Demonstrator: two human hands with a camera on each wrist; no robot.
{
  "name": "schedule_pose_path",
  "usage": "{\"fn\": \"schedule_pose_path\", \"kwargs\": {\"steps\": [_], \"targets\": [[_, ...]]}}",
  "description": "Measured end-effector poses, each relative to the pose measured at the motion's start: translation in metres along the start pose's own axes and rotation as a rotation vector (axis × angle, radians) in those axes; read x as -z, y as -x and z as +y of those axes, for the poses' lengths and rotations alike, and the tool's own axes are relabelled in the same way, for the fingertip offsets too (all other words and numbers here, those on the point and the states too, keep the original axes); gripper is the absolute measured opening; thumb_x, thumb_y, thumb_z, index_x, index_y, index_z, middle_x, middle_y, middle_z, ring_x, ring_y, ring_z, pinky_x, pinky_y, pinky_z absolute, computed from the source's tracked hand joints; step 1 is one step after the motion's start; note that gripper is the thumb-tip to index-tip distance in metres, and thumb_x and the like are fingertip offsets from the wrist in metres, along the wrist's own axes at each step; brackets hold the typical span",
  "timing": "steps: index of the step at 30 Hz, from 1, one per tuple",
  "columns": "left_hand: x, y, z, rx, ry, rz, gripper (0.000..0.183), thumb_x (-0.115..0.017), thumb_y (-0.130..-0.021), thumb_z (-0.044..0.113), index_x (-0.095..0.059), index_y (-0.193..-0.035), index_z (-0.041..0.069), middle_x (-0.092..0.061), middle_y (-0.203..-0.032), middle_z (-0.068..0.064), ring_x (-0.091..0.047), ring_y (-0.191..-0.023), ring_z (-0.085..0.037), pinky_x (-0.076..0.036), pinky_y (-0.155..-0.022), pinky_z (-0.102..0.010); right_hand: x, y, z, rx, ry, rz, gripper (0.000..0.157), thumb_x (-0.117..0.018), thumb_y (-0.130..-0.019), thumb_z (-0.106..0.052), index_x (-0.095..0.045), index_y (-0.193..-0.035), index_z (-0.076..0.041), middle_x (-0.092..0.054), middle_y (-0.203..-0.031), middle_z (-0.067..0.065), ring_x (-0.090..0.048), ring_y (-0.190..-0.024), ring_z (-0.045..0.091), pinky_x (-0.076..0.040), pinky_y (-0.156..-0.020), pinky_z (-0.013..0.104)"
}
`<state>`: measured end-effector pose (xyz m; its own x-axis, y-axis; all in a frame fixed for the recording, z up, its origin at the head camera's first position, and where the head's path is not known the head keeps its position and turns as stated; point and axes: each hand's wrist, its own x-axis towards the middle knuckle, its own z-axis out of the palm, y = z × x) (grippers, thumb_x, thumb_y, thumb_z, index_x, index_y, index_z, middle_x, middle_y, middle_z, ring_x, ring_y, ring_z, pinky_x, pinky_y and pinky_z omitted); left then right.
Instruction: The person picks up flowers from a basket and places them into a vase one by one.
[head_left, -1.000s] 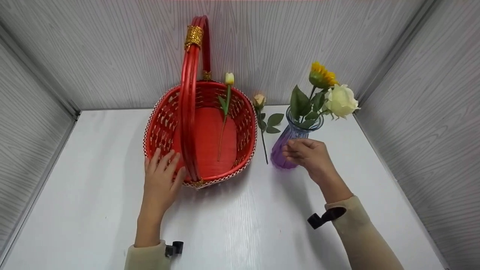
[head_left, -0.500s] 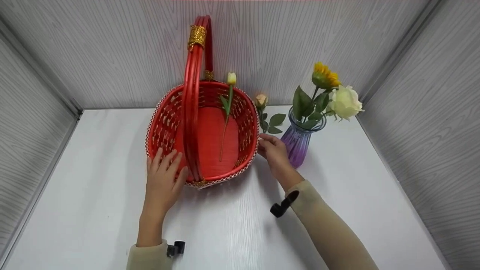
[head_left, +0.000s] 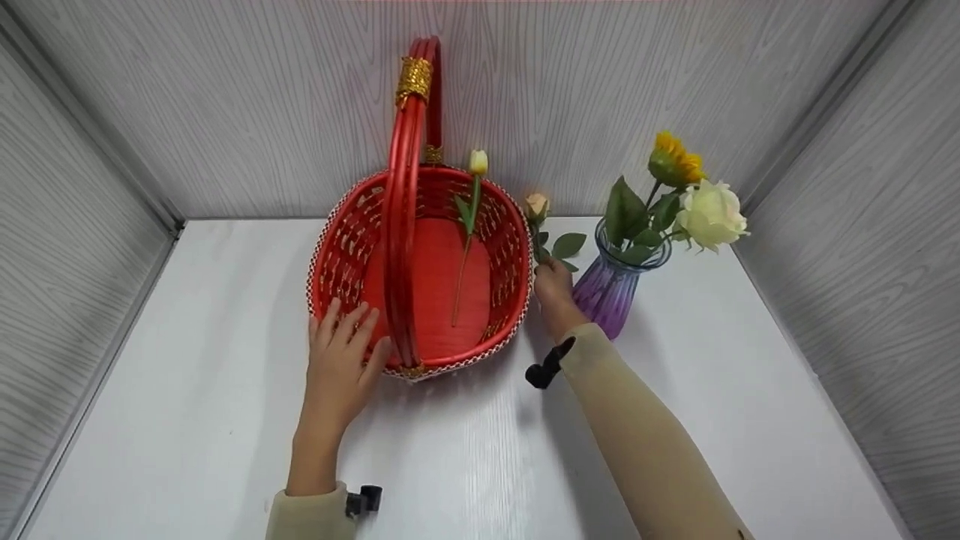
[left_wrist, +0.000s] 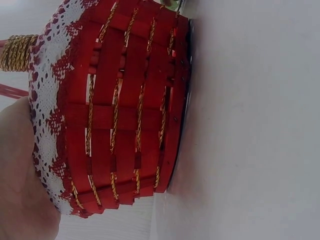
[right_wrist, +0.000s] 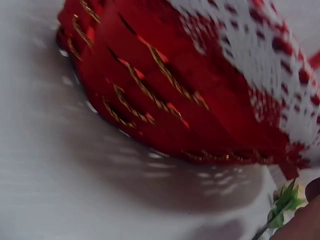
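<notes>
In the head view, a red woven basket (head_left: 450, 345) with a tall arched handle stands against the back wall. My left hand (head_left: 341, 367) rests on its front left rim, fingers extended over the inside. A pale yellow tulip (head_left: 478, 163) leans in the basket, its bloom above the rim. Right of the basket, a peach rose (head_left: 536, 208) with green leaves lies on the table. My right hand (head_left: 555, 289) is at its stem, between basket and vase; the fingertips' hold is hidden. The right wrist view shows green leaves (right_wrist: 285, 202) beside the fingers.
A blue-to-purple glass vase (head_left: 611, 300) stands to the right of my right hand, holding a yellow sunflower (head_left: 675, 160) and a large cream rose (head_left: 711, 215). Grey wood-grain walls (head_left: 300, 97) enclose the white table (head_left: 450, 465) at the back and sides.
My right hand has moved left from in front of the vase to the peach rose's stem, then farther back along it. The left hand stays on the basket. The whole head view has shifted slightly.
</notes>
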<state>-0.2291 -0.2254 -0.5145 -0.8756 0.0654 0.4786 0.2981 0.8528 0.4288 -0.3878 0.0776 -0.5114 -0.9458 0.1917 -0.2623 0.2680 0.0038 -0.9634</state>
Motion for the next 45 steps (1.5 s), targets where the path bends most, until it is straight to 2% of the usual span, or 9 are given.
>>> {"fn": "schedule_pose_path", "kwargs": {"steps": [2,7,15,17,23,31,37,42,45], "targets": [[-0.001,0.0,0.001,0.003,0.003,-0.004,0.051,-0.054,-0.1,0.041,-0.06,-0.138,0.009,-0.055,-0.144,-0.014,-0.027,-0.148,-0.039,-0.008,-0.12,-0.063,0.003,-0.006,0.002,-0.013,0.065,0.006,0.048,-0.038,-0.101,-0.008,-0.042,-0.149,0.001,-0.046,-0.15,0.018,-0.042,-0.139,0.029,-0.033,-0.116,0.039],[-0.003,0.001,0.004,0.006,0.01,-0.002,0.051,-0.054,-0.099,0.042,-0.059,-0.14,0.011,-0.055,-0.145,-0.013,-0.026,-0.149,-0.037,-0.007,-0.121,-0.062,0.01,-0.018,0.005,0.012,0.327,0.065,0.052,-0.048,-0.094,-0.011,-0.047,-0.144,0.0,-0.053,-0.143,0.02,-0.048,-0.132,0.033,-0.038,-0.112,0.042],[-0.005,0.002,0.004,-0.002,0.001,0.015,0.052,-0.054,-0.099,0.043,-0.06,-0.139,0.011,-0.056,-0.144,-0.012,-0.029,-0.148,-0.037,-0.009,-0.121,-0.062,0.014,-0.033,0.009,0.039,0.642,0.184,0.041,-0.062,-0.088,-0.016,-0.063,-0.124,0.004,-0.065,-0.126,0.022,-0.06,-0.117,0.038,-0.045,-0.102,0.046],[-0.004,0.002,0.004,0.002,0.001,0.007,0.051,-0.054,-0.099,0.043,-0.059,-0.14,0.011,-0.056,-0.144,-0.012,-0.028,-0.148,-0.036,-0.008,-0.121,-0.061,0.013,-0.035,0.011,0.039,0.686,0.195,0.039,-0.064,-0.088,-0.016,-0.064,-0.121,0.004,-0.066,-0.124,0.023,-0.061,-0.116,0.039,-0.046,-0.101,0.047],[-0.003,0.004,0.003,0.014,-0.003,0.001,0.051,-0.054,-0.1,0.043,-0.059,-0.141,0.012,-0.056,-0.144,-0.011,-0.027,-0.149,-0.035,-0.007,-0.121,-0.06,0.008,-0.035,0.016,0.03,0.678,0.189,0.033,-0.053,-0.091,-0.008,-0.06,-0.12,0.003,-0.065,-0.123,0.024,-0.06,-0.118,0.041,-0.047,-0.099,0.051],[-0.003,0.005,0.0,0.019,-0.011,0.0,0.051,-0.054,-0.1,0.043,-0.059,-0.14,0.012,-0.056,-0.144,-0.011,-0.027,-0.149,-0.036,-0.007,-0.122,-0.06,0.002,-0.036,0.028,0.161,0.73,0.176,0.025,-0.047,-0.094,-0.006,-0.059,-0.113,0.004,-0.065,-0.114,0.027,-0.063,-0.11,0.044,-0.05,-0.094,0.054],[-0.002,0.002,-0.003,0.0,-0.023,0.017,0.051,-0.054,-0.1,0.042,-0.06,-0.14,0.012,-0.057,-0.143,-0.011,-0.03,-0.147,-0.037,-0.008,-0.121,-0.061,-0.007,-0.034,0.023,0.113,0.729,0.104,0.027,-0.036,-0.104,-0.017,-0.059,-0.106,-0.003,-0.066,-0.117,0.022,-0.064,-0.108,0.039,-0.05,-0.091,0.053],[-0.001,0.002,-0.002,0.006,-0.022,0.016,0.051,-0.054,-0.099,0.044,-0.06,-0.139,0.012,-0.057,-0.142,-0.011,-0.03,-0.147,-0.037,-0.008,-0.121,-0.062,-0.004,-0.032,0.017,0.135,0.827,0.065,0.021,-0.044,-0.099,-0.016,-0.055,-0.083,-0.008,-0.066,-0.096,0.017,-0.06,-0.087,0.029,-0.051,-0.082,0.048],[-0.001,0.002,-0.001,0.016,-0.017,0.011,0.052,-0.053,-0.1,0.044,-0.06,-0.139,0.011,-0.057,-0.143,-0.012,-0.03,-0.147,-0.036,-0.007,-0.121,-0.062,0.0,-0.031,0.016,0.123,0.81,0.058,0.018,-0.048,-0.097,-0.016,-0.059,-0.09,-0.003,-0.066,-0.102,0.021,-0.06,-0.093,0.031,-0.05,-0.085,0.047]]}}
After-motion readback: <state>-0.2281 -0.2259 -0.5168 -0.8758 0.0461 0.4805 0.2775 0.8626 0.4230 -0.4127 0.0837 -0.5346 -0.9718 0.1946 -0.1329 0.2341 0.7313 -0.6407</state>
